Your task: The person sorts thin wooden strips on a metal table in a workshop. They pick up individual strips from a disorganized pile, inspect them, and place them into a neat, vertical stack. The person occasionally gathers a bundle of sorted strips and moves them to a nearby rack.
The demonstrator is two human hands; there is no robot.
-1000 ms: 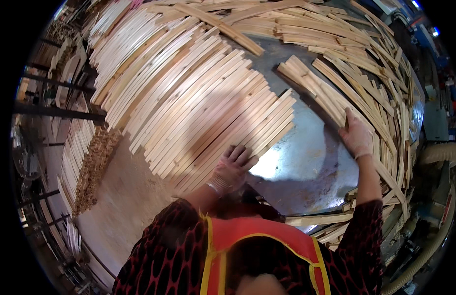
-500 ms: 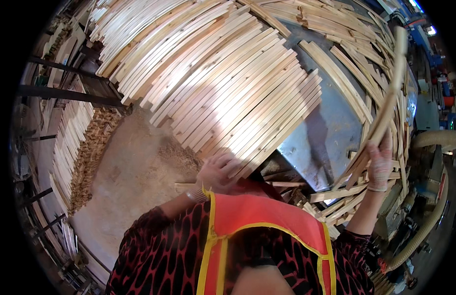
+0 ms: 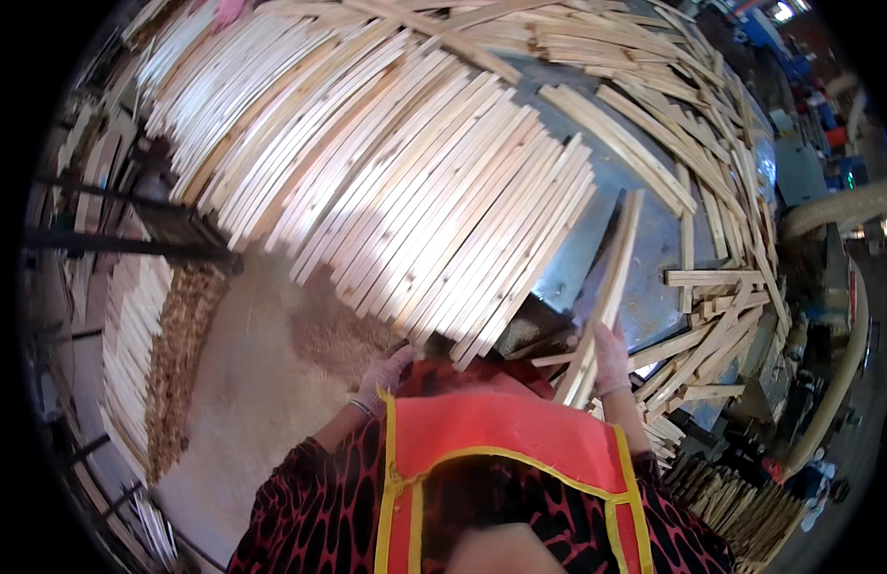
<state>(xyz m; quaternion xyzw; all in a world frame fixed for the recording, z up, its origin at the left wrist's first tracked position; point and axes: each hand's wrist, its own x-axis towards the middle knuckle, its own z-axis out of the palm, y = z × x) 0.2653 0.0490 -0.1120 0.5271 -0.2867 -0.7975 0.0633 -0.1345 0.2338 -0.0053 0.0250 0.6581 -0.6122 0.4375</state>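
Observation:
My right hand [image 3: 611, 360], in a pale glove, is closed around long wooden strips [image 3: 611, 277], which look like two lying together. They slant up and away over the grey metal tabletop [image 3: 654, 304]. Left of them lies a wide row of pale strips [image 3: 434, 210], set side by side with knots showing. My left hand [image 3: 390, 371], also gloved, is beside the near ends of that row, its fingers loosely stretched toward them. I see nothing held in it; its fingertips are partly hard to make out.
Loose strips [image 3: 644, 134] lie crisscrossed at the far right. More strips [image 3: 702, 368] are heaped near my right arm. A stack of strips [image 3: 180, 383] stands at left, by a dark metal bar [image 3: 128, 241]. Another person's pink-gloved hand [image 3: 229, 11] shows at the far left.
My right hand has come inward and nearer my body, bringing the strips from the far right to beside the row. My left hand has moved left, off the row's near ends.

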